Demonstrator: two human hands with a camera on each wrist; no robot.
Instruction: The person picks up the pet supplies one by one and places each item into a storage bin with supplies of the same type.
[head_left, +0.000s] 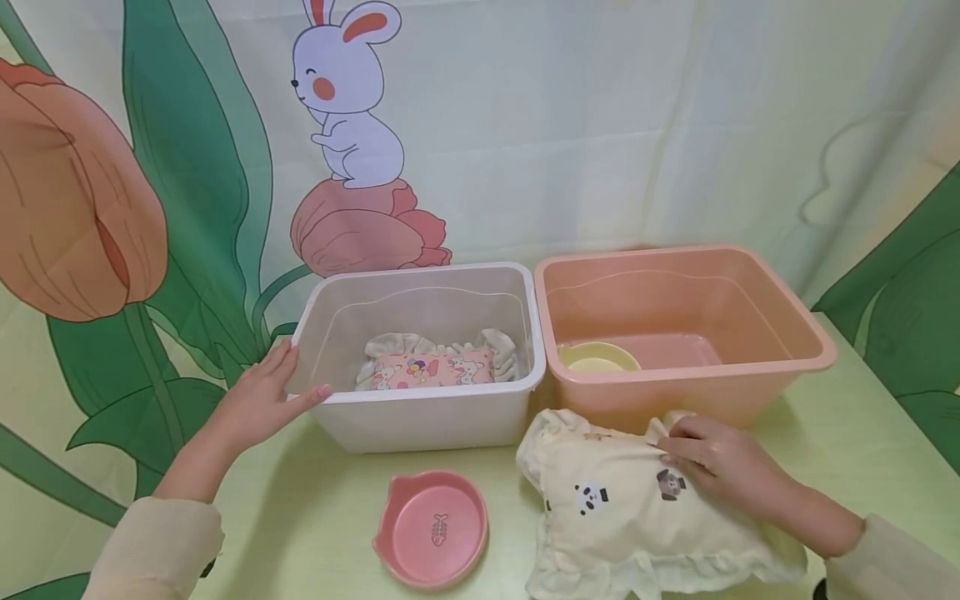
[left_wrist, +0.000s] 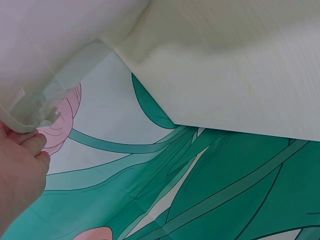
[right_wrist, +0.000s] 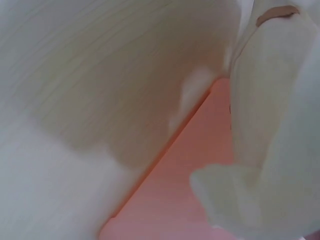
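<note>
My left hand holds the left corner of a white plastic bin, thumb over its front rim and fingers at its side. The left wrist view shows those bent fingers against the rim. A small pink ruffled pillow with a bear print lies inside the bin. With my right hand I pinch the upper edge of a cream ruffled pillow printed with animals, tilted in front of the orange-pink bin. That pillow fills the right side of the right wrist view, hiding my fingers.
A pink cat-eared dish with a fish-bone mark sits on the light table before the white bin. Inside the orange-pink bin lies a pale yellow dish, partly hidden by the front wall. A printed cloth backdrop hangs behind.
</note>
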